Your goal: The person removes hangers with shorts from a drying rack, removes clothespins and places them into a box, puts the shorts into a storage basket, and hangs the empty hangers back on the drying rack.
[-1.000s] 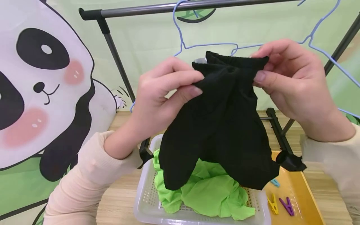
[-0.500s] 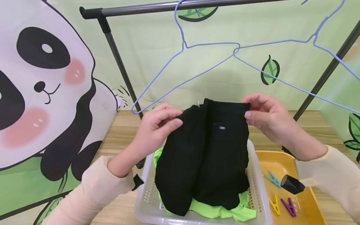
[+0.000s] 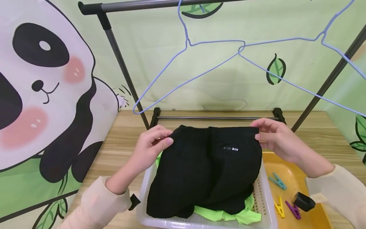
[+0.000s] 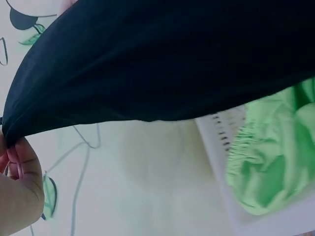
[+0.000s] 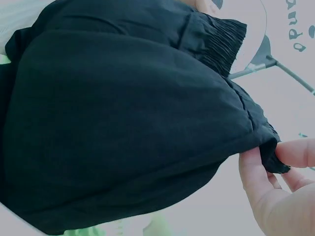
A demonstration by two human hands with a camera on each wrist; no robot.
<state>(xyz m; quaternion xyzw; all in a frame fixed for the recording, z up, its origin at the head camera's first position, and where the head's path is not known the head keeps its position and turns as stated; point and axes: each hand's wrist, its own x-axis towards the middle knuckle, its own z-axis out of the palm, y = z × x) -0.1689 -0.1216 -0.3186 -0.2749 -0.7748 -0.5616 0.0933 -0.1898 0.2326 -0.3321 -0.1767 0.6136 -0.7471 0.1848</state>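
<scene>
Black shorts (image 3: 200, 171) with small white lettering, "DRY" legible, are spread between my hands above the white basket (image 3: 268, 203). My left hand (image 3: 151, 143) pinches the waistband's left corner between thumb and fingers. The opposite corner is gripped by my right hand (image 3: 275, 138). In the right wrist view, the gathered elastic waist of the shorts (image 5: 123, 113) shows, with my right hand (image 5: 275, 182) pinching its end. Dark cloth (image 4: 147, 64) fills the top of the left wrist view. Bright green cloth (image 3: 228, 216) lies in the basket, mostly hidden beneath the shorts.
Two interlinked blue wire hangers (image 3: 186, 84) (image 3: 294, 39) hang from a dark metal rack (image 3: 148, 4) behind the basket. At right, a yellow tray (image 3: 288, 165) holds turquoise (image 3: 277, 181), yellow (image 3: 279, 207) and purple clothespins (image 3: 293, 210). A panda backdrop (image 3: 83, 127) stands at left.
Both hands have lowered the shorts from in front of the hangers to just over the basket. They have moved apart, stretching the waistband wide, and the lettering has come into view.
</scene>
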